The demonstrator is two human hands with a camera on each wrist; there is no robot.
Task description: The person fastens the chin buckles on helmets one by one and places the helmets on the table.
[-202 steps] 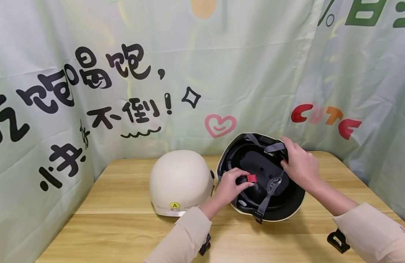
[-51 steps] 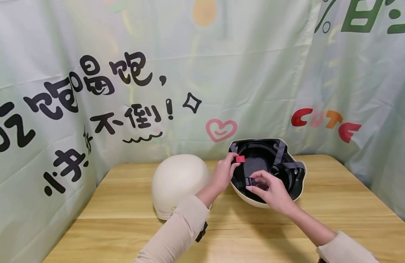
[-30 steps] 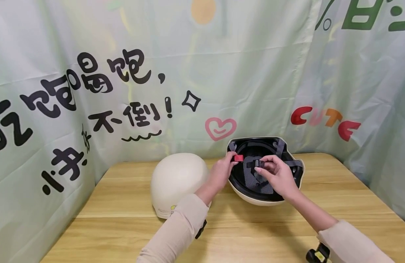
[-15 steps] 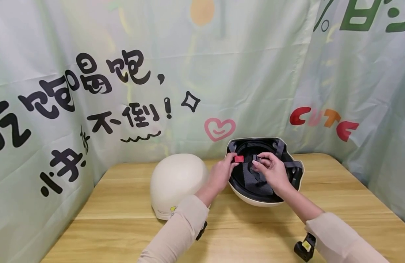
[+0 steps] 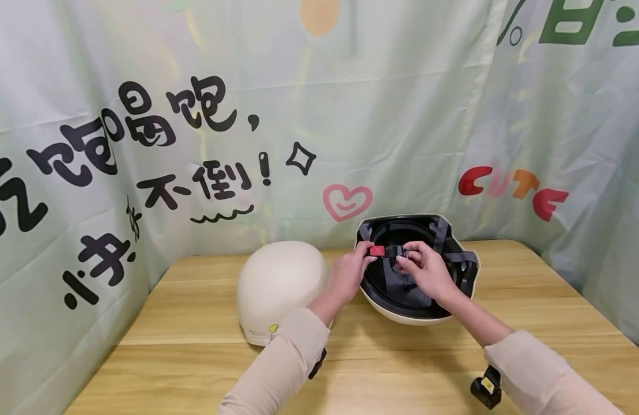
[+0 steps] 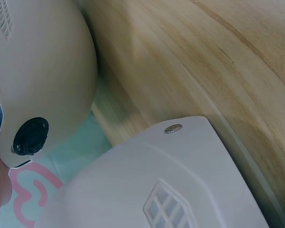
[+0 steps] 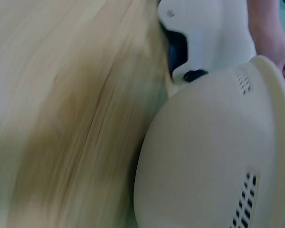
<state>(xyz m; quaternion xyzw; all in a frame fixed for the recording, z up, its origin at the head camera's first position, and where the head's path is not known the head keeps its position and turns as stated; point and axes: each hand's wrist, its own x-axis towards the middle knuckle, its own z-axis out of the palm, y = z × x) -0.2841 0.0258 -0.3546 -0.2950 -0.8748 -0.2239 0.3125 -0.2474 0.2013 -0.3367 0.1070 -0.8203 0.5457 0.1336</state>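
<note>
A cream helmet [image 5: 402, 319] lies upside down at the back right, its black padded inside facing up. Over its opening, my left hand [image 5: 345, 275] pinches the red chin-strap buckle [image 5: 377, 251] between thumb and fingers. My right hand [image 5: 429, 274] pinches the black buckle end [image 5: 396, 252] of the other strap, lined up right against the red one. Grey straps [image 5: 461, 257] run to the helmet's right rim. In the right wrist view the upturned helmet [image 7: 204, 152] fills the lower right, and part of my left hand [image 7: 273, 35] shows beyond it.
A second cream helmet [image 5: 283, 288] stands dome up just left, beside my left forearm; its vented side [image 6: 133, 190] fills the lower left wrist view. Both stand on a wooden table [image 5: 195, 369]. A printed cloth [image 5: 402, 115] hangs close behind.
Earlier the helmet was tilted, my right hand at its rim; now it lies upturned. My right hand has raised the black buckle end and brought it left to the red buckle.
</note>
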